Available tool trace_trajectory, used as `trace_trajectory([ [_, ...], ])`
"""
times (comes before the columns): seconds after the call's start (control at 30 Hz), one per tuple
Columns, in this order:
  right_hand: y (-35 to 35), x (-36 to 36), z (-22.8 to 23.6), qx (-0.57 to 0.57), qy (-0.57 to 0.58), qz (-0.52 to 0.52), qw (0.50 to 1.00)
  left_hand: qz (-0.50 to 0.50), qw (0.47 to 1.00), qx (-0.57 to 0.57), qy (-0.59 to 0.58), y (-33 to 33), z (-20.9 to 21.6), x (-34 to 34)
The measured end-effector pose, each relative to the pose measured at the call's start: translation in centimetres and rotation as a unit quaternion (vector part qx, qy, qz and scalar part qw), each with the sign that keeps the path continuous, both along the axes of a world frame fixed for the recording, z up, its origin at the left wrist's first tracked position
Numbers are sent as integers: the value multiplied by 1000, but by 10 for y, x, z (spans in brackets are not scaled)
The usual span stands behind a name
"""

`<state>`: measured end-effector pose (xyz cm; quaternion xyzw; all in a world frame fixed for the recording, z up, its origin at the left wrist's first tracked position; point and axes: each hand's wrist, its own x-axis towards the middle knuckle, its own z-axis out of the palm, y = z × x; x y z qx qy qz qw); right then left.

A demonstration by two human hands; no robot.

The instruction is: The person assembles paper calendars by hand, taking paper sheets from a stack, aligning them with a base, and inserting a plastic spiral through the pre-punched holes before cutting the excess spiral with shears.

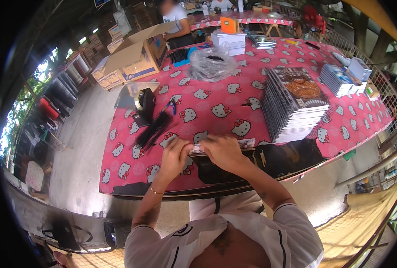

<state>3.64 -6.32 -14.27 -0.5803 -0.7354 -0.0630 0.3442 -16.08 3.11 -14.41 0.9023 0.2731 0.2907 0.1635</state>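
At the table's near edge, my left hand (177, 154) and my right hand (221, 152) are close together, fingers closed along the upper edge of a thin book (247, 143). The book stands nearly on edge, so only a narrow strip with a printed pattern shows past my right fingers. Its binding is hidden. Just beyond my left hand lies a bundle of thin black coils (153, 130). Cutting pliers (169, 106) with blue and red handles rest against it. To the right rises a tall stack of spiral-bound books (294, 105) with a brown picture cover.
A black tape dispenser (144, 108) stands at the left edge of the pink patterned table (221, 94). Farther off are a clear plastic bag (211, 67), an open cardboard box (138, 60), white stacks (230, 43) and smaller book stacks (337, 80). Another person (176, 20) stands beyond the box.
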Motion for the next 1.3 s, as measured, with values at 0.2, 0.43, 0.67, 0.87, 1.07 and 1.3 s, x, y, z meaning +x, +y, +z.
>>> trace_trajectory([
  [0.2, 3, -1, -3, 5, -1, -5, 1000, 116, 964, 221, 93, -37, -12, 20],
  [0.43, -4, 5, 2, 32, -15, 13, 999, 206, 945, 236, 97, -33, -17, 27],
  [0.67, -28, 36, 3, -28, -72, -6, 997, 141, 955, 249, 81, -47, -28, 29],
  [0.87, -34, 33, 14, -31, -40, 5, 999, 49, 959, 254, 119, -59, -70, 18],
  [1.07, -29, 35, 7, -28, -27, -1, 999, 56, 950, 259, 165, -48, -27, 39],
  [1.3, -37, 36, 15, -27, -11, -8, 1000, 57, 962, 225, 146, -45, -15, 45],
])
